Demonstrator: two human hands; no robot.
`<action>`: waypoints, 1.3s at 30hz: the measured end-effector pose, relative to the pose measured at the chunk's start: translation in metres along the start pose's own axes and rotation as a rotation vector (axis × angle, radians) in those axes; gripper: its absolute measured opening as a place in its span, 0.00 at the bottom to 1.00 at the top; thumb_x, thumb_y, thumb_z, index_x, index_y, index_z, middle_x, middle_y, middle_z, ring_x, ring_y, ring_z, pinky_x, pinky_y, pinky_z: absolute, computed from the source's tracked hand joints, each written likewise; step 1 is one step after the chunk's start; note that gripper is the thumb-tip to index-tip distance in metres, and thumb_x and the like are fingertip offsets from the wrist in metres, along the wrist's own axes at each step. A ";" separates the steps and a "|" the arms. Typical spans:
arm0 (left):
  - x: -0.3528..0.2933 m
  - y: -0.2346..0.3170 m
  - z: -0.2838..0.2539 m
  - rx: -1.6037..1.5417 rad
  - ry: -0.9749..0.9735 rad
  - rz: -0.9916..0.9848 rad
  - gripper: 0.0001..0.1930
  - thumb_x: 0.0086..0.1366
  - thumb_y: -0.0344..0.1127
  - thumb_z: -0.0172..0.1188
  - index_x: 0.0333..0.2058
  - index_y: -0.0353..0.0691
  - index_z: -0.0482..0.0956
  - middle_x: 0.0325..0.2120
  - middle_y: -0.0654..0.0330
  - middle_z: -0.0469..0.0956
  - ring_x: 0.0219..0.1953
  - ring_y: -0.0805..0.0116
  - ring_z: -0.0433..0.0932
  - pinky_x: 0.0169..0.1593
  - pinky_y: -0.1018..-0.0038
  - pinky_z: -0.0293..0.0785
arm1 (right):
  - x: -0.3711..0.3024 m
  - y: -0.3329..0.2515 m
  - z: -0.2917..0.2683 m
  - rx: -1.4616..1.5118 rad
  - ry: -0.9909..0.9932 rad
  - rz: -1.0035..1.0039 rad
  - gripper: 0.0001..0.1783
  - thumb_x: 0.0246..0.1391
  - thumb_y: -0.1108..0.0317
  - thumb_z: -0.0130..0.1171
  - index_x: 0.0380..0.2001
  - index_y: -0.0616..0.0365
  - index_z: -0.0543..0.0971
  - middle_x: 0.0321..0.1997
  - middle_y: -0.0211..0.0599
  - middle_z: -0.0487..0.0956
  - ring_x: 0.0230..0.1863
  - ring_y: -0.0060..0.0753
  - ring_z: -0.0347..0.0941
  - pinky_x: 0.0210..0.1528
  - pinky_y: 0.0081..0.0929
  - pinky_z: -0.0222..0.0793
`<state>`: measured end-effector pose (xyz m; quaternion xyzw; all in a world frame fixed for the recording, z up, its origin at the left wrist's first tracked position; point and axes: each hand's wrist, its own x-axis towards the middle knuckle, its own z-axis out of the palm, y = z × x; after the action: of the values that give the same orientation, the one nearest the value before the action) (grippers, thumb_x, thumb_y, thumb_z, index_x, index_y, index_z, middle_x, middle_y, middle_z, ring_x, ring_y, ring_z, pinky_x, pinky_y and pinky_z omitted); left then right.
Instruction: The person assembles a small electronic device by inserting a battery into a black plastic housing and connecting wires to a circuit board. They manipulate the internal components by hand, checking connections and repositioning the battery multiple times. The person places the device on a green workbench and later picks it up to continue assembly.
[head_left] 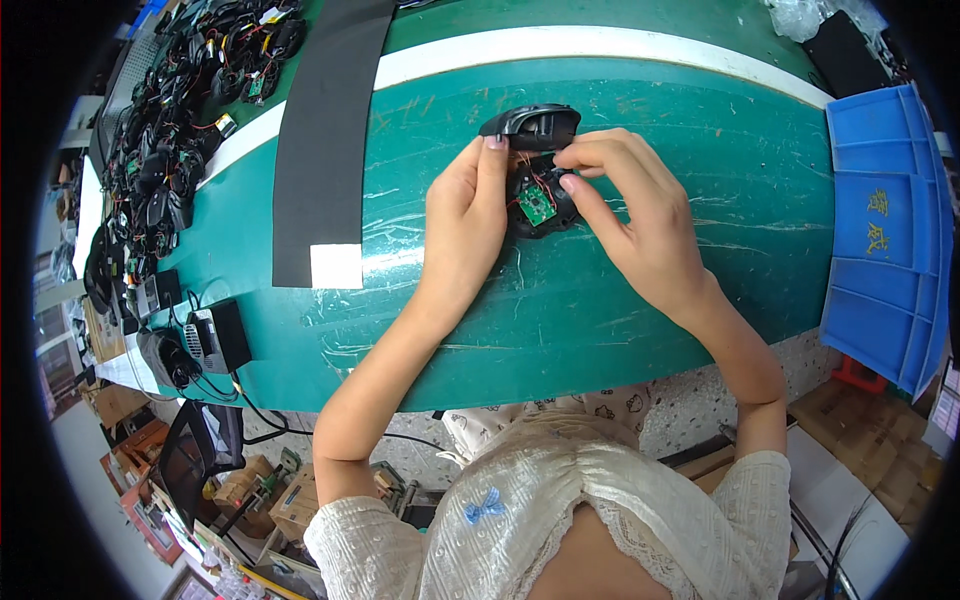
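An opened black computer mouse is in front of me over the bench. Its top shell [540, 126] is tipped up at the far side, pinched between the thumb and fingers of my left hand [462, 205]. Below it lies the mouse base [548, 226], with a green circuit board [537, 206] and thin red and dark wires running up toward the shell. My right hand [648, 215] has its thumb and forefinger brought close together at the base's upper right, by the wires. What sits between those fingertips is too small to make out.
Many black mouse parts with wires and boards [165, 170] are heaped at the far left. A black strip [325, 150] with a white patch crosses the green bench [440, 370]. A small black speaker-like box [218, 338] stands near left. Blue plastic crates [885, 235] are at right.
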<state>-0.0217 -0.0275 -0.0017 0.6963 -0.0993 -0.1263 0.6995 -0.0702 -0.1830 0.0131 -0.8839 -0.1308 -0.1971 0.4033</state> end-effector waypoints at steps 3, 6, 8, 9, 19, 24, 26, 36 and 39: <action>-0.001 -0.005 0.000 0.071 -0.057 0.008 0.20 0.73 0.41 0.39 0.41 0.29 0.75 0.34 0.59 0.78 0.37 0.79 0.73 0.42 0.80 0.69 | 0.002 -0.001 -0.002 -0.067 -0.028 -0.038 0.14 0.48 0.73 0.62 0.41 0.56 0.77 0.36 0.35 0.73 0.37 0.37 0.71 0.39 0.32 0.69; -0.001 -0.008 -0.002 0.107 -0.098 -0.035 0.21 0.73 0.42 0.39 0.41 0.28 0.75 0.34 0.60 0.78 0.38 0.78 0.73 0.44 0.80 0.68 | 0.001 -0.003 -0.002 -0.067 -0.062 -0.007 0.13 0.48 0.72 0.62 0.39 0.55 0.77 0.34 0.35 0.71 0.35 0.36 0.70 0.38 0.30 0.69; -0.002 -0.007 -0.001 0.128 -0.105 -0.051 0.20 0.73 0.42 0.40 0.40 0.29 0.75 0.34 0.60 0.77 0.38 0.78 0.73 0.44 0.80 0.68 | -0.001 -0.002 0.001 -0.035 -0.055 0.031 0.11 0.47 0.72 0.62 0.37 0.55 0.77 0.33 0.35 0.69 0.35 0.35 0.70 0.37 0.29 0.68; -0.003 -0.005 -0.001 0.149 -0.102 -0.048 0.20 0.73 0.42 0.40 0.40 0.29 0.75 0.34 0.60 0.77 0.38 0.78 0.73 0.44 0.81 0.68 | -0.001 0.000 0.002 -0.017 -0.045 0.040 0.10 0.47 0.72 0.62 0.36 0.56 0.77 0.34 0.35 0.69 0.35 0.35 0.70 0.37 0.30 0.68; -0.002 -0.009 0.005 0.014 -0.020 0.057 0.11 0.67 0.29 0.52 0.44 0.28 0.72 0.33 0.58 0.79 0.35 0.82 0.74 0.35 0.83 0.70 | 0.006 0.005 -0.005 -0.018 0.019 0.015 0.07 0.49 0.72 0.61 0.32 0.60 0.76 0.31 0.35 0.72 0.34 0.36 0.71 0.35 0.29 0.68; 0.000 -0.010 0.003 0.000 -0.043 0.035 0.11 0.67 0.28 0.52 0.45 0.28 0.71 0.38 0.55 0.79 0.40 0.77 0.76 0.43 0.80 0.73 | 0.008 0.003 -0.011 0.073 0.007 0.089 0.06 0.51 0.71 0.61 0.32 0.61 0.76 0.28 0.34 0.74 0.28 0.29 0.73 0.32 0.24 0.69; 0.000 -0.009 0.003 0.026 -0.052 0.035 0.11 0.67 0.28 0.52 0.45 0.29 0.72 0.38 0.54 0.79 0.40 0.77 0.77 0.43 0.79 0.74 | 0.008 0.003 -0.012 0.103 -0.003 0.124 0.06 0.52 0.71 0.61 0.32 0.61 0.76 0.27 0.35 0.75 0.26 0.26 0.73 0.30 0.22 0.69; -0.002 0.008 -0.002 -0.012 -0.159 -0.021 0.15 0.64 0.25 0.55 0.49 0.33 0.67 0.41 0.57 0.75 0.44 0.76 0.73 0.48 0.81 0.69 | 0.014 0.012 -0.024 0.698 -0.216 0.518 0.09 0.57 0.68 0.57 0.37 0.63 0.77 0.29 0.27 0.77 0.29 0.13 0.69 0.33 0.13 0.67; -0.002 0.010 -0.003 0.041 -0.205 0.078 0.19 0.62 0.24 0.57 0.51 0.33 0.66 0.45 0.56 0.72 0.48 0.74 0.71 0.52 0.78 0.68 | 0.016 0.013 -0.028 0.761 -0.212 0.486 0.12 0.58 0.68 0.57 0.41 0.64 0.77 0.31 0.27 0.77 0.31 0.13 0.69 0.35 0.13 0.68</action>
<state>-0.0222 -0.0240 0.0081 0.6897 -0.1999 -0.1675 0.6755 -0.0577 -0.2114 0.0279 -0.6933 -0.0233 0.0565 0.7180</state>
